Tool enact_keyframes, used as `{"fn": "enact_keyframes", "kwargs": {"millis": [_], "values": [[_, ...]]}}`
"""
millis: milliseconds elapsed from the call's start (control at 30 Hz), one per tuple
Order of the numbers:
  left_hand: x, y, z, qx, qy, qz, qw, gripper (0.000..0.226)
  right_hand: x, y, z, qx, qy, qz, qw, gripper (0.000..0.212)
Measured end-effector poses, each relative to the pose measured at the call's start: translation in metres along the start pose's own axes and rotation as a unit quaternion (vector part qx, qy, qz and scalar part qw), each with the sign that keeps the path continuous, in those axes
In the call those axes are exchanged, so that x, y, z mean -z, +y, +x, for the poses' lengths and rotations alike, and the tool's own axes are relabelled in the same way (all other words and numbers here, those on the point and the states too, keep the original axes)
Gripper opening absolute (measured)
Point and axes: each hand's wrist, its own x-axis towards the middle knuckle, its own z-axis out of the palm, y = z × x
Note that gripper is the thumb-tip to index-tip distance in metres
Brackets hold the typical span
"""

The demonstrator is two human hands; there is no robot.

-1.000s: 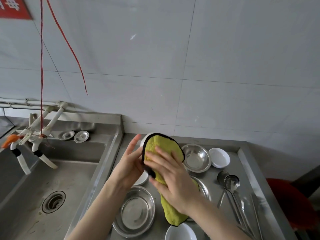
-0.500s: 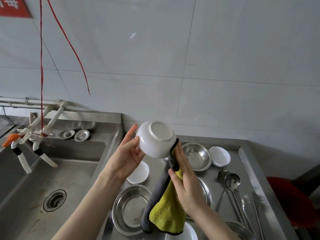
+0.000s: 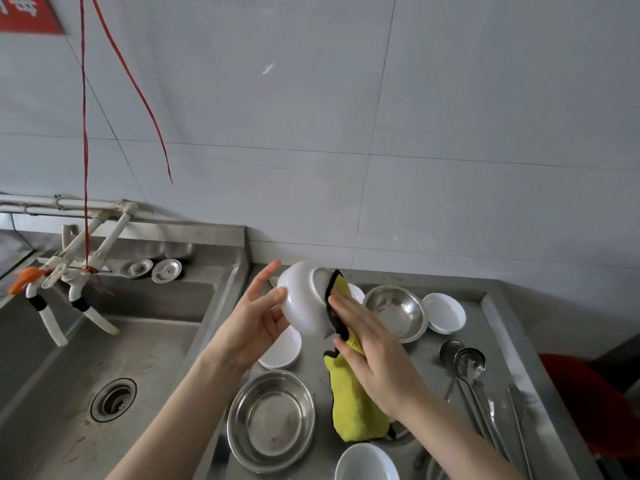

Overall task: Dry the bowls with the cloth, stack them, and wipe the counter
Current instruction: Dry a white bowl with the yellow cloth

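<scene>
A white bowl is held up above the counter, tilted with its base toward me. My left hand grips its left rim with the fingers spread. My right hand presses a yellow cloth with black trim against the bowl's right side, and the cloth hangs down below the palm. On the steel counter lie a small white dish, a wide steel bowl, a deeper steel bowl, a white dish and a white bowl at the bottom edge.
A steel sink with a drain lies to the left, with white taps and two metal lids on its back ledge. Ladles and long utensils lie on the counter's right part. A red stool stands beyond the right edge.
The cloth first covered the bowl, then dropped off it to hang from my right hand. Now my right hand has brought the cloth back against the bowl's right side.
</scene>
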Motion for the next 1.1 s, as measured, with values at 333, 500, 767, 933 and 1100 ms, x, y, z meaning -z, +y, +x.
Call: {"fn": "enact_keyframes", "kwargs": {"millis": [333,500,767,933,1100], "values": [[0.023,0.014,0.032,-0.075,0.052,0.357,0.930,0.061,0.013,0.035,0.004,-0.166,0.056,-0.064,0.982,0.033],[0.042,-0.005,0.070,-0.110,0.080,0.635,0.761,0.039,0.002,0.045,0.018,-0.186,0.036,-0.085,0.978,0.038],[0.080,-0.046,0.129,-0.059,-0.003,0.856,0.514,0.060,-0.010,0.073,0.040,-0.246,0.022,-0.025,0.969,0.024],[0.101,-0.065,0.175,-0.025,-0.046,0.882,0.469,0.057,-0.020,0.096,0.052,-0.281,0.023,-0.007,0.959,0.023],[0.122,-0.083,0.222,0.032,-0.051,0.901,0.429,0.056,-0.032,0.121,0.069,-0.315,0.022,0.001,0.949,0.015]]}}
